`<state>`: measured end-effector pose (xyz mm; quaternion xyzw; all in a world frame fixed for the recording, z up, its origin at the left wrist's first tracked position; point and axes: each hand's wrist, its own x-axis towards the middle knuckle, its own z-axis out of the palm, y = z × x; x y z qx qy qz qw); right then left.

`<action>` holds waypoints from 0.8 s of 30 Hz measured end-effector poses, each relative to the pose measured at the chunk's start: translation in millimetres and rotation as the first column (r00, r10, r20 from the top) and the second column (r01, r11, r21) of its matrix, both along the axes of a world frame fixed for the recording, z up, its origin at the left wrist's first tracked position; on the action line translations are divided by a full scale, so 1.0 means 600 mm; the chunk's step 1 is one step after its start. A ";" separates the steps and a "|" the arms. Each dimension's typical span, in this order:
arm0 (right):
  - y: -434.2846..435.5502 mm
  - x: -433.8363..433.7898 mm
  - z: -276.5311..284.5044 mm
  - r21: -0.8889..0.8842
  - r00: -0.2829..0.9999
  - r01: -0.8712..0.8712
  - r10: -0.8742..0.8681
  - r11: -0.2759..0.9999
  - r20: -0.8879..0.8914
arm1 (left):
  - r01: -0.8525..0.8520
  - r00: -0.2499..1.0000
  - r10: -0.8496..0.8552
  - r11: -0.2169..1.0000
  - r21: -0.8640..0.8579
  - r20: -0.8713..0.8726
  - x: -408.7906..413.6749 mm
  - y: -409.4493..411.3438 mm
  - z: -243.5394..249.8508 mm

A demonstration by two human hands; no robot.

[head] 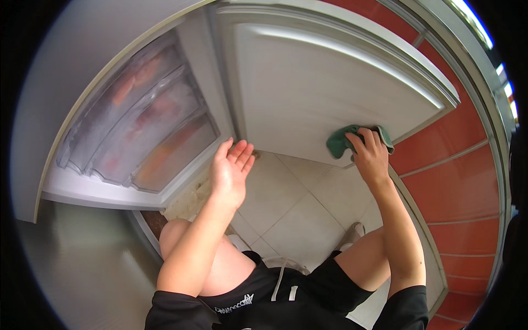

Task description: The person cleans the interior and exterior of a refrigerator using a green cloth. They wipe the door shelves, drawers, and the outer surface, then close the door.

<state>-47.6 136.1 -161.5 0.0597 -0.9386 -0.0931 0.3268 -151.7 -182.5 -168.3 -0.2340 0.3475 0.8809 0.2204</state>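
Note:
My right hand grips a green cloth and presses it to the lower right part of an open freezer door's white inner panel. A raised rim and a door gasket run around that panel. To the left, my left hand holds nothing; its palm is turned up and its fingers are apart, near the hinge side of the door. Beyond it are the freezer's frosted, see-through drawers, with blurred reddish and orange contents inside.
Red wall tiles line the right side, close to the door edge. Below lies a pale tiled floor, with my legs on both sides. A grey, glossy panel stands at the lower left.

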 end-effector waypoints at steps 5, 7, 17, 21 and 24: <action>-0.096 -0.094 0.061 0.000 0.977 -0.156 0.155 0.988 -0.149 | -0.032 0.995 0.023 0.995 0.091 0.094 -0.039 -0.011 -0.020; -0.154 -0.130 0.119 0.019 0.905 -0.166 0.160 0.986 -0.394 | -0.036 0.996 0.028 0.995 0.093 0.079 -0.047 -0.010 0.006; -0.221 -0.228 0.087 0.502 0.779 -0.627 0.489 0.596 0.392 | -0.370 0.928 0.337 0.873 0.317 0.157 -0.082 -0.082 0.083; -0.243 -0.244 0.056 0.376 0.786 -0.618 0.535 0.690 0.310 | -0.440 0.896 0.443 0.877 0.194 0.033 -0.054 -0.107 0.086; -0.275 -0.266 0.060 0.252 0.816 -0.578 0.560 0.776 0.145 | -0.244 0.950 0.220 0.965 -0.090 -0.223 -0.004 -0.070 0.036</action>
